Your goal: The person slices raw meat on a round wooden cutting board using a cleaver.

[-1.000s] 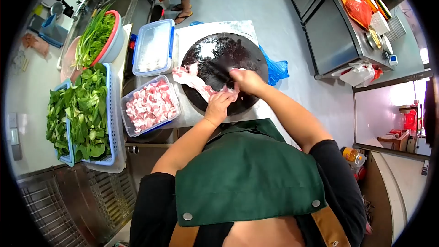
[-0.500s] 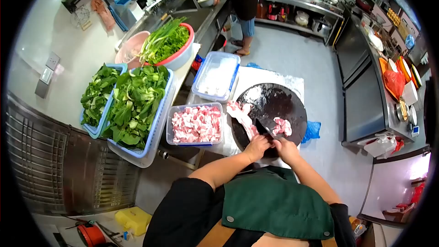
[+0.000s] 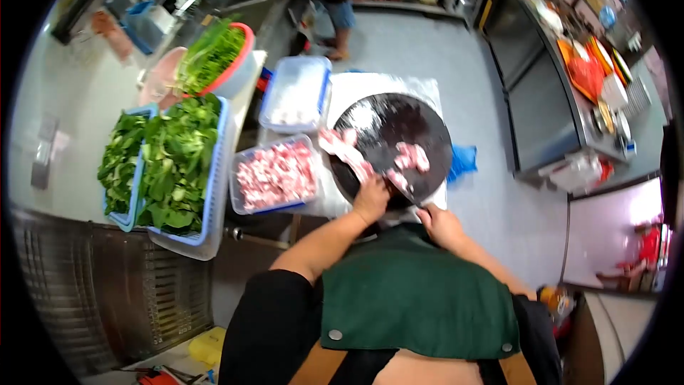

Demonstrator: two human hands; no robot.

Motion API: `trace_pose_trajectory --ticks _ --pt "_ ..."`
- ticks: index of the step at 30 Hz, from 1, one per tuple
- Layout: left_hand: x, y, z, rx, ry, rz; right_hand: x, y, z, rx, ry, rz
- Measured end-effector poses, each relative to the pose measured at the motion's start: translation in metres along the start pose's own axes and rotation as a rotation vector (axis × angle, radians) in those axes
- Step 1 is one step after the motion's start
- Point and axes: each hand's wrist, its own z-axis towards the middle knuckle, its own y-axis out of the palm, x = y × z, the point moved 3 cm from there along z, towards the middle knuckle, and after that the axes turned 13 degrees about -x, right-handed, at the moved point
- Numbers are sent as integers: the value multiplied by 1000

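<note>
A long strip of raw meat (image 3: 342, 148) lies along the left side of the round dark chopping board (image 3: 399, 121). Its near end is under the closed fingers of my left hand (image 3: 372, 199). My right hand (image 3: 439, 224) grips a knife (image 3: 406, 194) at the board's near edge. The dark blade points away from me to the left, with a small piece of meat (image 3: 397, 180) against it. A little farther off sit more cut pieces (image 3: 412, 157). Left of the board, a clear plastic tub (image 3: 246, 208) is filled with chopped meat (image 3: 278, 175).
A lidded plastic box (image 3: 296, 89) stands behind the tub. Blue baskets (image 3: 217, 171) of leafy greens (image 3: 178, 164) are at the left, with a red-rimmed basin (image 3: 242, 64) of herbs behind. A person (image 3: 335, 0) stands at the sink. A steel counter (image 3: 545, 107) runs along the right.
My right hand and the knife have moved right, away from my left hand. Another small piece of meat now lies by the blade. The whole view has shifted.
</note>
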Motion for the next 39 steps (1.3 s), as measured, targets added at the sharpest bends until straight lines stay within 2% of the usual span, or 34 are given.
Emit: trace_pose_trajectory --ticks 4,6,11,14,15,16,18,21,22,24,26,28,31,34,36,39 --pt "-3 6 -1 90 9 -37 -2 3 -2 -43 77 -101" --pt "-4 9 -1 51 2 -48 -6 1 3 -64 85 -135" --pt "-5 12 0 -5 -75 -18 -9 4 25 21 -9 -108" --pt "-6 12 4 -63 -87 -127 -20 7 72 17 -65 -58" --pt "-5 12 4 -54 -96 -87 -25 4 88 -8 -70 0" --pt "-5 8 6 -46 -89 -83 -2 16 120 91 -276 75" --pt "-3 -3 4 10 34 -223 9 -22 121 -222 158 671" --pt "-5 -3 3 51 22 -175 24 -42 95 53 74 840" --pt "-3 -2 1 53 22 -178 22 -48 75 14 19 712" --pt "-4 1 1 43 27 -197 20 -38 40 -54 40 412" --pt "-4 1 2 33 14 -131 31 -10 11 -22 -40 172" --pt "-4 0 3 35 14 -113 27 -3 -2 -76 91 86" --pt "-4 3 3 -72 -12 -73 -4 -5 34 -39 32 121" --pt "-4 7 3 25 -10 -95 -16 6 100 -40 -62 148" --pt "-3 0 -1 -41 -20 -66 -22 -3 90 9 -89 125" --pt "-1 -12 -7 38 19 -102 17 -6 55 -56 -65 163"
